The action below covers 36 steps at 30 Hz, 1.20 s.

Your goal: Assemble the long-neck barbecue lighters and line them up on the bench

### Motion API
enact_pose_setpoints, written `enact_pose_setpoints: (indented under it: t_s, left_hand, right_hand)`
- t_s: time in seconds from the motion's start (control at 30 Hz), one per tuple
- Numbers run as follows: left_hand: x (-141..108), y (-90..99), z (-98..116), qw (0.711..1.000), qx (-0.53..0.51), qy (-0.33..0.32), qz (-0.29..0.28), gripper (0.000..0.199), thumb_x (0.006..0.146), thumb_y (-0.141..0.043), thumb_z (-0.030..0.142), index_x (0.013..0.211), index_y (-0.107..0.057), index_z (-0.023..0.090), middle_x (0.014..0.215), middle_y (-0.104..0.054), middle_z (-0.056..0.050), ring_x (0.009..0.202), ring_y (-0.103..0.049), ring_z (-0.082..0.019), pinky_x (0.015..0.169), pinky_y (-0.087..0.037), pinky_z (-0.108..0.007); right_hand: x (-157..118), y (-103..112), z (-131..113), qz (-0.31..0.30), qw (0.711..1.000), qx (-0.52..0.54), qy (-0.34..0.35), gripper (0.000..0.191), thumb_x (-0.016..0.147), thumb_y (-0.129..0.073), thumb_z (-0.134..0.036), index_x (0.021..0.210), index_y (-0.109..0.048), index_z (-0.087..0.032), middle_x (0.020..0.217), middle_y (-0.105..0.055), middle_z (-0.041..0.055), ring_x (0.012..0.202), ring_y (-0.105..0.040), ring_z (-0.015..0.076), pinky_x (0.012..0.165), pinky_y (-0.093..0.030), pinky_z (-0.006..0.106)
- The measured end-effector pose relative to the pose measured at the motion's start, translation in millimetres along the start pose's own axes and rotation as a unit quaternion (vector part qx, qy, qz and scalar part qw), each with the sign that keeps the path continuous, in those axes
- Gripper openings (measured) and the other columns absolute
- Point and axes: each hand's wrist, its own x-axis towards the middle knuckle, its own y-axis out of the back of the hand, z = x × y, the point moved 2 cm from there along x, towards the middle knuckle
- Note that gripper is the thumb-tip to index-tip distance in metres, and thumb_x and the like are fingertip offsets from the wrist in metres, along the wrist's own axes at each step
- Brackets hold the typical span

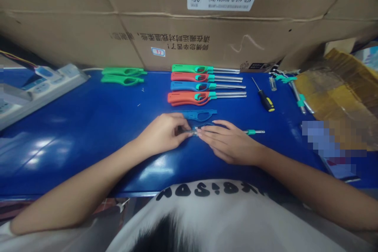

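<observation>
A small, partly transparent piece is pinched by the left hand and touched by the right hand, whose grip cannot be judged.

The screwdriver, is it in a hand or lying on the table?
Lying on the blue table; the screwdriver shows whole, apart from the right hand and the left hand.
</observation>
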Motion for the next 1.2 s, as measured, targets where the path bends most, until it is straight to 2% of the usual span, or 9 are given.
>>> enact_pose_setpoints:
  t_s: [0.4, 0.7, 0.87, 1.07, 1.2]
  left_hand:
    - [1, 7.6, -3, 1.000, 0.006, -0.006, 0.012, 0.007, 0.087, -0.071, 0.023, 0.087, -0.073, 0.016, 0.083, -0.071, -0.003, 0.074, -0.065, -0.015, 0.068, -0.048, -0.025]
    - [1, 11.2, -4, 1.000, 0.018, 0.008, -0.008, 0.007, 0.085, -0.074, 0.024, 0.086, -0.075, 0.017, 0.082, -0.072, -0.002, 0.073, -0.066, -0.015, 0.067, -0.047, -0.025]
    - [2, 7.2, -7, 0.999, 0.005, 0.043, -0.013, 0.008, 0.083, -0.076, 0.027, 0.085, -0.076, 0.019, 0.081, -0.072, -0.001, 0.071, -0.064, -0.014, 0.065, -0.045, -0.024]
    - [2, 4.8, -7, 0.999, -0.024, 0.046, -0.003, 0.007, 0.082, -0.078, 0.027, 0.084, -0.079, 0.020, 0.081, -0.073, -0.001, 0.066, -0.063, -0.013, 0.063, -0.046, -0.023]
    - [1, 5.3, -6, 0.998, -0.038, 0.040, -0.007, 0.013, 0.085, -0.074, 0.026, 0.095, -0.080, 0.020, 0.089, -0.076, -0.004, 0.067, -0.065, -0.013, 0.064, -0.049, -0.024]
  right_hand:
    - [1, -4, 5, 0.001, 0.998, 0.058, -0.020, 0.053, 0.099, -0.045, -0.017, 0.151, -0.042, -0.012, 0.151, -0.054, 0.0118, 0.139, -0.047, 0.0226, 0.115, -0.034, 0.048]
    - [2, -3, 6, -0.018, 0.995, 0.094, -0.018, 0.058, 0.097, -0.043, -0.014, 0.155, -0.038, -0.015, 0.152, -0.052, 0.0110, 0.142, -0.043, 0.0249, 0.115, -0.034, 0.051]
    - [3, -4, 7, 0.003, 0.993, 0.115, -0.025, 0.055, 0.098, -0.043, -0.015, 0.153, -0.040, -0.015, 0.148, -0.056, 0.0117, 0.140, -0.046, 0.0225, 0.114, -0.036, 0.048]
    - [2, -2, 8, 0.015, 0.991, 0.128, -0.032, 0.054, 0.098, -0.044, -0.014, 0.152, -0.042, -0.018, 0.148, -0.057, 0.0103, 0.137, -0.049, 0.0219, 0.114, -0.038, 0.050]
    - [-1, -2, 10, 0.065, 0.987, 0.135, -0.055, 0.051, 0.097, -0.048, -0.015, 0.148, -0.047, -0.020, 0.147, -0.057, 0.0123, 0.132, -0.053, 0.0233, 0.110, -0.045, 0.048]
